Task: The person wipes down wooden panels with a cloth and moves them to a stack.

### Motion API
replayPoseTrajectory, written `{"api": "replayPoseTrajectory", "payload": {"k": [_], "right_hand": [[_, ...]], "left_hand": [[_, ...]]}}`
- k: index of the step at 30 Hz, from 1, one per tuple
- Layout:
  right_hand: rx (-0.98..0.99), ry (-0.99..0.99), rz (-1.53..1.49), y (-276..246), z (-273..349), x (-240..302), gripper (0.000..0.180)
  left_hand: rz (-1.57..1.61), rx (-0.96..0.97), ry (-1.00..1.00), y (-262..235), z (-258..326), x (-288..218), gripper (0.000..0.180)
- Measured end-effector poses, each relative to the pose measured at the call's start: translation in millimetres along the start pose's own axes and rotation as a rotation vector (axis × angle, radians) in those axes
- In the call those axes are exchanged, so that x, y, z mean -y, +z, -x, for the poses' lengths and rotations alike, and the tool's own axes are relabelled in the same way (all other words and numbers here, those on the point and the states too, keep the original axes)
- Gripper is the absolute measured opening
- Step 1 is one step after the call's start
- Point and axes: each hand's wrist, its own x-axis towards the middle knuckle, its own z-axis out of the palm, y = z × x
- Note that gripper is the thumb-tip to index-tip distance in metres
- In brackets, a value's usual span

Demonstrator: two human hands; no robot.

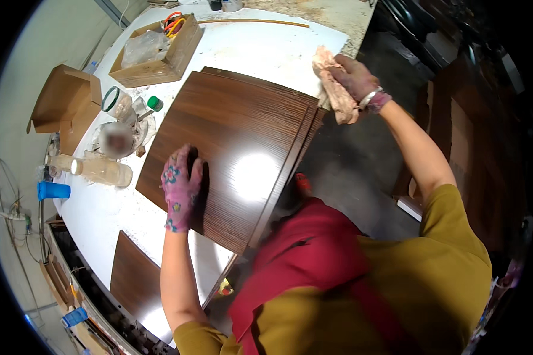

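Note:
A stack of dark brown wood-grain panels [225, 124] lies on the white table, its top face glossy under the light. My left hand [182, 186], in a pink flowered glove, rests on the left part of the top panel with its fingers apart, holding nothing. Out past the stack's far right corner, my gloved right hand [356, 81] is closed round a crumpled pale pink rag [337, 97]. The rag hangs beside the panels' edge. Another brown panel [133, 275] lies nearer on the left, partly hidden behind my left forearm.
A cardboard box [182, 62] with a plastic bag and orange-handled scissors stands at the back. On the left are an open carton [71, 109], a clear jar [117, 103], a green-capped container [154, 103], a bottle [103, 170] and a blue cup [53, 190]. A thin stick [254, 22] lies behind.

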Motion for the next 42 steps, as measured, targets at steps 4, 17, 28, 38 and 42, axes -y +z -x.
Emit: {"api": "replayPoseTrajectory", "payload": {"k": [4,17,28,38,42], "right_hand": [[0.003,-0.188,-0.002,-10.9,-9.3,21.5,0.043],[0.739,-0.853,0.150,84.0,-72.6,75.1,0.013],[0.756,-0.606,0.127,138.9,-126.9,101.3,0.034],[0.379,-0.672,0.063,247.4,-209.2,155.2,0.026],[0.824,-0.345,-0.047,195.4,-166.5,129.9,0.034]], "left_hand": [[-0.215,-0.196,-0.015,16.3,-71.4,36.5,0.046],[-0.414,-0.037,-0.370,57.9,-128.5,35.6,0.049],[-0.342,-0.078,-0.414,53.4,-131.6,28.5,0.047],[-0.379,-0.065,-0.350,52.1,-142.5,25.9,0.045],[-0.382,-0.076,-0.387,54.9,-130.6,33.4,0.045]]}}
